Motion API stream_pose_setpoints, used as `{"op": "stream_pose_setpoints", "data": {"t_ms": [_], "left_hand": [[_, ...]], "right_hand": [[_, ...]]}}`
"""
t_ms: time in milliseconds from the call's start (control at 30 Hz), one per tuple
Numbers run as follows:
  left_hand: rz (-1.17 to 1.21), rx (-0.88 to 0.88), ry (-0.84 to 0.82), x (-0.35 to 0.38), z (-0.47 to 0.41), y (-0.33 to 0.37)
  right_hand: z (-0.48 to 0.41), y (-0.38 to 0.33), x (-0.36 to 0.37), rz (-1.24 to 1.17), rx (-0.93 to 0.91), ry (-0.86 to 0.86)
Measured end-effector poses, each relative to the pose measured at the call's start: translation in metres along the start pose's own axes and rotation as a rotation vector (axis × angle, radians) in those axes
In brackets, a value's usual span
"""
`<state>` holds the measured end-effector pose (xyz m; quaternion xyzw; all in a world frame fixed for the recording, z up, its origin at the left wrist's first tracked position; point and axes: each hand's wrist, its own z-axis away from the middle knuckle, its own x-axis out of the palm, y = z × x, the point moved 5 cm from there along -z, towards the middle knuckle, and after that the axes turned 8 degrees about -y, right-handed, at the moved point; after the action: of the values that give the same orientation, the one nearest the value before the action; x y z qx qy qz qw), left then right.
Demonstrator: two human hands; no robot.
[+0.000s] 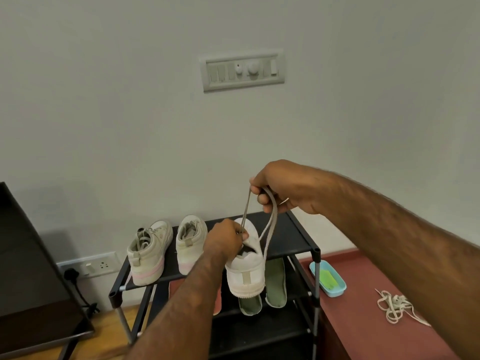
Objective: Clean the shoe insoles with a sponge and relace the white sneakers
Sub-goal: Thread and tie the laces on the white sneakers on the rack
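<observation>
Sneaker (245,271), white, sits at the right of the black rack's (298,237) top shelf, heel toward the camera and over the front edge. Left hand (226,240) grips its upper at the eyelets. Right hand (283,188), raised above, pinches both runs of the lace (270,229). Green insoles (275,281) lie on the shelf below. Spare lace (394,305) lies on the red-brown surface, near the blue tray (337,288).

sneakers (149,253) (191,242) (245,271) 3 | insoles (275,281) (250,305) 2 | held lace (270,224) 1 | lace pile (394,306) 1
</observation>
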<state>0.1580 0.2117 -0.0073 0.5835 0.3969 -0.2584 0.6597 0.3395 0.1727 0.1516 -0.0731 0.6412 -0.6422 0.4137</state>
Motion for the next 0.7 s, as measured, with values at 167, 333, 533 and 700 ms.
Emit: {"op": "stream_pose_setpoints", "data": {"t_ms": [167, 333, 533, 700], "left_hand": [[-0.011, -0.032, 0.008, 0.001, 0.001, 0.002], [-0.003, -0.061, -0.002, 0.001, 0.002, 0.003], [0.028, -0.044, 0.002, -0.002, 0.0, 0.005], [0.095, -0.008, -0.009, -0.001, -0.003, -0.001]], "right_hand": [[0.038, -0.032, -0.014, 0.136, -0.058, 0.026], [0.063, -0.052, -0.012, 0.364, -0.09, 0.0], [0.071, -0.058, -0.012, 0.432, -0.124, -0.034], [0.051, -0.058, -0.016, 0.285, -0.198, 0.074]]}}
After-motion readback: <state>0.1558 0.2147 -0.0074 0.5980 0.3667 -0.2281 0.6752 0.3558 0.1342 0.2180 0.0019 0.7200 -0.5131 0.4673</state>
